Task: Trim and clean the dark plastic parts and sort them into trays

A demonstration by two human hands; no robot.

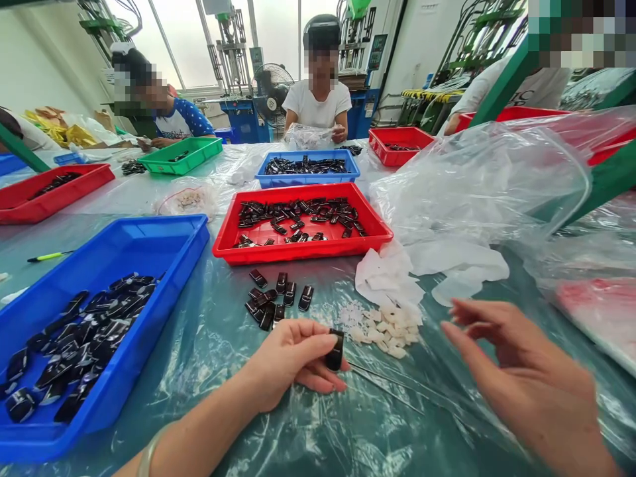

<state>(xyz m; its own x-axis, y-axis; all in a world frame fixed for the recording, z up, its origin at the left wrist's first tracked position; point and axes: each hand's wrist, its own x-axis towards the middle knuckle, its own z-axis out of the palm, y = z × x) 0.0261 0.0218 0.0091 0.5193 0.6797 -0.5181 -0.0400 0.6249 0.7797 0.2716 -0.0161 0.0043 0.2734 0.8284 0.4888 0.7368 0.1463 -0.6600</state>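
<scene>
Between the thumb and fingers of my left hand (303, 354) is a small glossy black plastic part (335, 351). My right hand (527, 371) hovers at the right, its thumb and fingers apart, slightly blurred, with nothing seen in it. A thin metal rod (385, 389) lies on the plastic-covered table just right of my left hand. Beyond it is a pile of small whitish pieces (392, 331), with tiny clear bits (350, 315) beside them. Several loose black parts (268, 305) lie beyond my left hand.
A blue tray (186, 255) with black parts stands left; a red tray (303, 250) is ahead, a smaller blue tray (308, 180) behind it. Clear plastic bags (477, 179) heap at the right near a green post (507, 73). Co-workers sit around the table.
</scene>
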